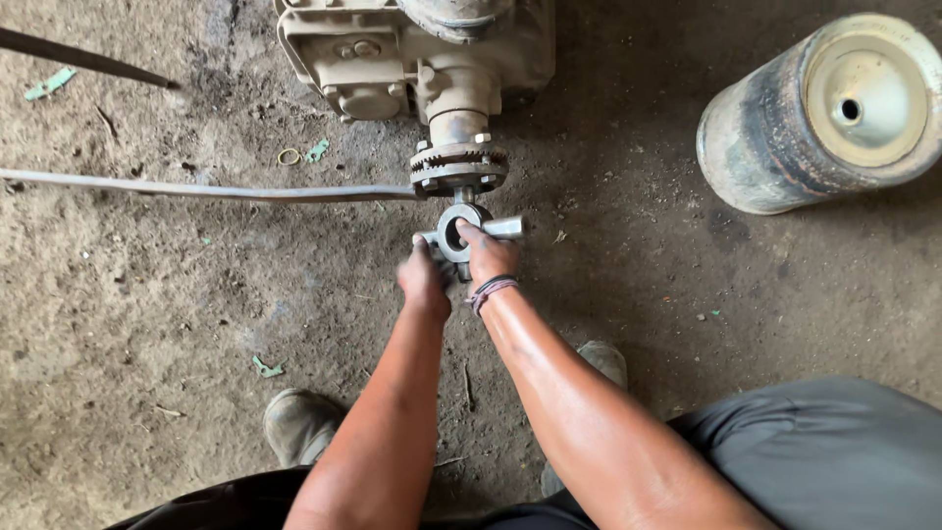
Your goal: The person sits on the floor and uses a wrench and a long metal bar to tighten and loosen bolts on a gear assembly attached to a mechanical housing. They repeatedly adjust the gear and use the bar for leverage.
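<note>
Left hand (424,282): blurred, curled around the left arm of the metal cross joint (459,236)
Right hand (488,257): fingers closed on the joint's right side, forefinger over its round cup
Cross joint: on the dirt floor (147,324), just below the toothed flange (458,168) of the gearbox (412,54)
Nearby: long bar (196,188) leading left from the flange; cylinder (824,108) well apart, upper right

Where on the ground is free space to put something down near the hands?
Bare dirt lies left of the left hand, below the long bar. More lies right of the right hand, below the grey cylinder. It is crowded around the cross-shaped joint under the toothed flange of the gearbox.
</note>
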